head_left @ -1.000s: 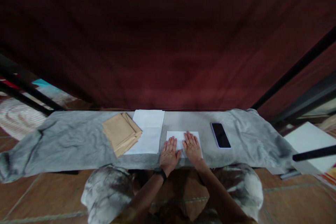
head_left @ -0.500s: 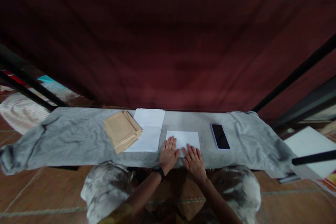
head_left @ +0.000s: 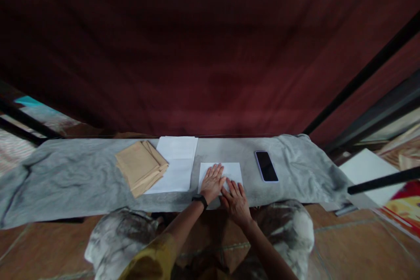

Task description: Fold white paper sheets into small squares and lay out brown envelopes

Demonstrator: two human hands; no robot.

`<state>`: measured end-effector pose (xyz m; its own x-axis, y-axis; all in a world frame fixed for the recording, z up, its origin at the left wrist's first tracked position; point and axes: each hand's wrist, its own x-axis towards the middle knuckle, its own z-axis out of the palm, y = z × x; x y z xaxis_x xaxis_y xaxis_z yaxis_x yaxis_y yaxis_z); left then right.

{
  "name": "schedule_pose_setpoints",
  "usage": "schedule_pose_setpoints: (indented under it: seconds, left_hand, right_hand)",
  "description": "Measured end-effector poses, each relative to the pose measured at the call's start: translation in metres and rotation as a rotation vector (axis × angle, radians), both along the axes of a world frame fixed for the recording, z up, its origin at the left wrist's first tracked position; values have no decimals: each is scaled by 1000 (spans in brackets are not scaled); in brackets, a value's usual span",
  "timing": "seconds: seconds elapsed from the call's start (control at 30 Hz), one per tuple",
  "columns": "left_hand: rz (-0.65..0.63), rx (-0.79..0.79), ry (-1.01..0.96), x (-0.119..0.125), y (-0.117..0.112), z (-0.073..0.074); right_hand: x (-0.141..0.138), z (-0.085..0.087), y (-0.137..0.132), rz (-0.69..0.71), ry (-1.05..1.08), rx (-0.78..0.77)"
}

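Observation:
A small white sheet of paper (head_left: 232,169), perhaps folded, lies flat on the grey cloth in front of me. My left hand (head_left: 212,182), with a dark band at the wrist, rests on its left and middle part, fingers stretched out. Lower down, my right hand (head_left: 235,201) lies flat over the near right part, fingers apart. The hands are close together, and neither grips anything. Left of them is a stack of larger white paper (head_left: 175,170), partly covered by a pile of brown paper envelopes (head_left: 139,164).
A phone (head_left: 267,167) with a pale purple edge lies right of the paper. Grey cloth (head_left: 82,179) covers the narrow bench. A dark red curtain (head_left: 210,65) hangs behind it. Black bars (head_left: 383,181) stand at both sides. My knees are below the near edge.
My left hand has slid up and towards the middle of the small paper, closer to the right hand. The whole view has shifted slightly, so the bench sits further left.

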<state>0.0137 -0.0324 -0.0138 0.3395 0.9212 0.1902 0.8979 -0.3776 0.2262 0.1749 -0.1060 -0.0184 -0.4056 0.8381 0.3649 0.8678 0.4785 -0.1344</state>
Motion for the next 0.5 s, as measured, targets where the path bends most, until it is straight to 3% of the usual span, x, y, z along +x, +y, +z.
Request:
schedule_pose_setpoints:
  seconds: [0.13, 0.27, 0.5]
  left_hand:
    - [66, 0, 52, -21, 0, -2]
    - [153, 34, 72, -34, -21, -8]
    - [161, 49, 71, -36, -36, -7]
  right_hand:
    - [2, -1, -1, -7, -15, -2]
    - [1, -4, 3, -16, -9, -32]
    - [-27, -7, 45, -56, 21, -80]
